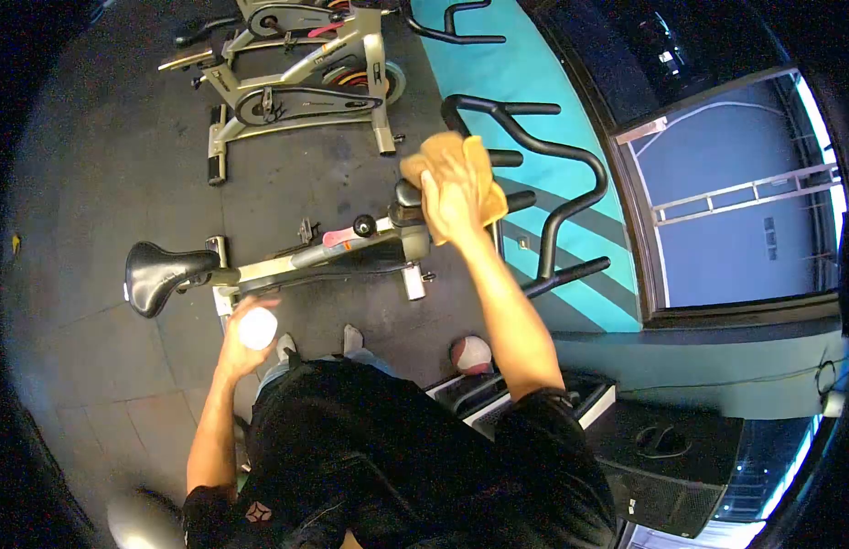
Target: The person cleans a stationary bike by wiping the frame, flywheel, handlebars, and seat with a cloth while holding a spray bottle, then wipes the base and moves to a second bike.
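My right hand (454, 203) is closed on a yellow-brown cloth (484, 174), pressed against the handlebar (516, 199) of an exercise bike (292, 263). The cloth hides part of the bar beneath it. Down to the left, my left hand (241, 343) grips a white, round-ended container (257, 328), whose kind I cannot make out. Its fingers curl around the sides, near the bike's frame. The bike's black saddle (164, 273) lies left of that hand, and a black knob with a pink lever (340, 238) sits on the frame.
A second exercise bike (306, 101) stands beyond, on the dark floor (104, 210). Black handlebars (571, 156) rise before the teal wall (479, 73). A red and white ball (471, 355) and a black speaker-like box (667, 467) lie to my right.
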{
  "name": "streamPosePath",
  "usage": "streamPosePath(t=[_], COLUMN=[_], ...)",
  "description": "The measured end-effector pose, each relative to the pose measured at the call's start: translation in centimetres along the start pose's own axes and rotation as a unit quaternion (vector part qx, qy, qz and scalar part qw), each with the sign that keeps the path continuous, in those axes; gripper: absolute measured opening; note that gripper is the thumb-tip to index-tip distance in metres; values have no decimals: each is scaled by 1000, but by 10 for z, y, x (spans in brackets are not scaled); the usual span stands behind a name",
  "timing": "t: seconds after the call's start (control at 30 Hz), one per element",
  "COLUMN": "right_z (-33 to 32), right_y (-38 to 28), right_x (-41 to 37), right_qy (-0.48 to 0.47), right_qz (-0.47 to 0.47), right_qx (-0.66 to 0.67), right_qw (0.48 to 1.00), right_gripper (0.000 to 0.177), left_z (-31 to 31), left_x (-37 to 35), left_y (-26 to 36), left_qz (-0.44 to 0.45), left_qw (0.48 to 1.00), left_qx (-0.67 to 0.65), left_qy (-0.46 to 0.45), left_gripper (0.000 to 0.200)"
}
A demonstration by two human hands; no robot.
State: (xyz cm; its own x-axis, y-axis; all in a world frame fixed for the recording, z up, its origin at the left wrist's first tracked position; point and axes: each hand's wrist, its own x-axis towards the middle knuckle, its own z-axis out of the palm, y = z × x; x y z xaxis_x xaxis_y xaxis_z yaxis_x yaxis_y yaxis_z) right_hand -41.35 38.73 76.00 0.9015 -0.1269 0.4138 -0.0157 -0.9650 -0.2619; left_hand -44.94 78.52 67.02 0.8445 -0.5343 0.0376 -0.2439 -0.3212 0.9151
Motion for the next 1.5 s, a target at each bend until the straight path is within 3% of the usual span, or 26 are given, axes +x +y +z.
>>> streamPosePath(t=[0.03, 0.07, 0.1, 0.13, 0.17, 0.23, 0.3, 0.4, 0.43, 0.5, 0.6, 0.63, 0.97, 1.03, 1.17, 1.23, 1.3, 1.33, 1.37, 1.43, 1.5], right_z=[6, -21, -37, -53, -55, -108, -148, -200, -212, -224, -231, -229, -213, -210, -194, -181, -156, -146, -130, -79, -18], right_y=[7, -6, -9, -12, -6, 14, 47, 74, 79, 84, 85, 89, 81, 75, 35, 19, 0, -18, -28, -37, -38], right_x=[-14, -15, -21, -26, -35, -50, -68, -91, -96, -104, -114, -119, -125, -125, -126, -136, -153, -158, -166, -179, -185], right_qy=[46, -54, -26, 40, 226, 237, 268, 317, 341, 364, 375, 376, 358, 322, 321, 268, 226, 164, 125, 91, 171], right_qz=[-38, 197, 306, 404, 358, 315, 241, 250, 257, 269, 301, 304, 345, 335, 368, 341, 438, 443, 475, 501, 526], right_qx=[35, 109, 273, 417, 618, 764, 769, 703, 677, 674, 671, 673, 668, 702, 669, 759, 735, 719, 747, 772, 770], right_qw=[998, 973, 912, 813, 662, 511, 528, 586, 599, 584, 564, 560, 554, 540, 559, 485, 465, 509, 449, 380, 317], right_gripper=[48, 48, 49, 52, 56, 60, 68, 76, 77, 72, 55, 55, 50, 51, 52, 55, 68, 70, 68, 67, 63], left_z=[6, 17, 25, 36, 48, 74, 101, 149, 162, 185, 212, 218, 241, 236, 236, 228, 219, 213, 205, 186, 167], left_x=[17, 32, 45, 60, 73, 100, 120, 150, 156, 164, 172, 170, 161, 166, 159, 153, 155, 153, 150, 148, 146], left_y=[23, 29, 54, 63, 76, 97, 128, 142, 145, 151, 130, 121, 53, 51, 34, 38, 33, 33, 34, 35, 37], left_qz=[4, 82, 96, 142, 180, 262, 260, 257, 208, 127, 120, 122, 88, 67, 87, 81, 47, 34, 33, 68, 40], left_qw=[1000, 996, 995, 990, 984, 965, 961, 960, 971, 985, 992, 992, 991, 994, 994, 994, 999, 999, 999, 997, 998], left_qx=[-26, 24, 15, -13, -3, -3, -89, -111, -120, -115, -44, 6, 51, 81, 52, 40, -1, -18, -15, 19, 35], left_qy=[-12, -5, 7, 3, 5, -4, 10, 31, 17, 28, 22, 33, 81, -12, 46, 69, -2, -8, -13, -32, -45], left_gripper=[47, 47, 43, 41, 39, 39, 38, 40, 40, 39, 40, 42, 41, 36, 35, 37, 40, 37, 37, 32, 30])
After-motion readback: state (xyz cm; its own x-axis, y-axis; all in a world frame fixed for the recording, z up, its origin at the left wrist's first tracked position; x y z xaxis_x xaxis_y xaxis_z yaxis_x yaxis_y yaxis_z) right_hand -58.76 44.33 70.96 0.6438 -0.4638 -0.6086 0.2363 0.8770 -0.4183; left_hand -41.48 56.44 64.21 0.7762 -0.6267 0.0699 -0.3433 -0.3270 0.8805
